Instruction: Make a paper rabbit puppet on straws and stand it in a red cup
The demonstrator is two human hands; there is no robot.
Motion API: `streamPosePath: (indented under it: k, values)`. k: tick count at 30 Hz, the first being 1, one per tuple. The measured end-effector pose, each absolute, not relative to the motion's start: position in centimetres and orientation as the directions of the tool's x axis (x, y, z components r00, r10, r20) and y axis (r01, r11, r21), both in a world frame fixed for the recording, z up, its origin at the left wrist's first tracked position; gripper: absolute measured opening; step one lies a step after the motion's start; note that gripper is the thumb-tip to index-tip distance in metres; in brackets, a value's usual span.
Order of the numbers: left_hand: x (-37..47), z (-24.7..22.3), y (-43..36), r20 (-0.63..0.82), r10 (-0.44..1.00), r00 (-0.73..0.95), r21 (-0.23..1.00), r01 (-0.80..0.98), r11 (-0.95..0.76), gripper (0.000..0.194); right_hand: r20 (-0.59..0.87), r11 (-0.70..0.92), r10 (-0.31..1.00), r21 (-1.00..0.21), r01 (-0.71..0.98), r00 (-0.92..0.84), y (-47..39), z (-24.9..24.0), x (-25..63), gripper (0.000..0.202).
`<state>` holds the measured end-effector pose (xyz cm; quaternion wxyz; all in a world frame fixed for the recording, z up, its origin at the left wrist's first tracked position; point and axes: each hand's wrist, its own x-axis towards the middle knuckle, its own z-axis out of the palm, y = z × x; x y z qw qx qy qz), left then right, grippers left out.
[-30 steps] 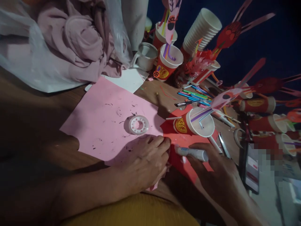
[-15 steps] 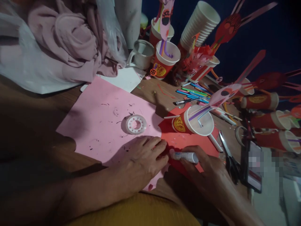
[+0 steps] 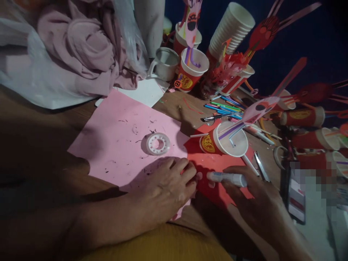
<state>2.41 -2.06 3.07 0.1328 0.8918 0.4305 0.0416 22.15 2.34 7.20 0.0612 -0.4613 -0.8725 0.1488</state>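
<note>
1. Nearest my camera, to the right of and nearer than the tape roll [image 3: 158, 144], I have the right hand [image 3: 255, 192] pinching what I take for a glue stick [image 3: 228, 178] between thumb and fingers. I can't tell whether its tip touches the paper.
2. Just nearer than the tape roll, the left hand [image 3: 171, 185] rests palm-down on the pink paper sheet [image 3: 108, 127], fingers bent and close together. The fingertips are hidden, so I can't tell whether they pinch anything.
3. Right of the tape roll, on the red paper sheet [image 3: 214, 163], I see small pale scraps [image 3: 211, 184] near the glue stick. I'd judge this gluing is under way, not finished; nothing shows me whether the scraps are stuck down.
4. Farther right of the tape roll, a red-and-white paper cup [image 3: 232, 141] already has straws bearing a pink paper figure [image 3: 258, 110]. That one looks largely assembled. Scissors [image 3: 261, 166] lie beyond the glue stick.
5. Behind the tape roll, to the right, felt-tip pens [image 3: 225, 108] lie in a loose heap.
6. Farthest back, a second paper cup [image 3: 193, 67] carries another figure, and a red paper figure [image 3: 263, 32] looks done too. The nested cup stack [image 3: 231, 29] seems unused so far.
</note>
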Motion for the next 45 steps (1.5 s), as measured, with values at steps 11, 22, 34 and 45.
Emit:
streamPosePath:
  k: [11, 22, 34, 45]
  values:
    - [2.5, 3.2, -2.1, -0.075, 0.781, 0.620, 0.305, 0.760, -0.574, 0.018, 0.037, 0.735, 0.677, -0.083, 0.673, -0.735, 1.9, 5.9, 20.5, 0.027]
    - [2.5, 3.2, -2.3, -0.045, 0.794, 0.607, 0.309, 0.764, -0.566, 0.016, -0.004, 0.763, 0.644, -0.069, 0.643, -0.765, 1.8, 6.2, 20.8, 0.024]
    - [2.5, 3.3, -2.0, -0.043, 0.781, 0.623, 0.292, 0.756, -0.587, 0.016, -0.017, 0.735, 0.666, -0.156, 0.660, -0.746, 2.0, 5.8, 20.5, 0.020]
    - [2.6, 2.9, -2.4, -0.024, 0.799, 0.600, 0.262, 0.776, -0.575, 0.015, -0.064, 0.752, 0.658, -0.003, 0.659, -0.751, 1.4, 5.7, 21.4, 0.019]
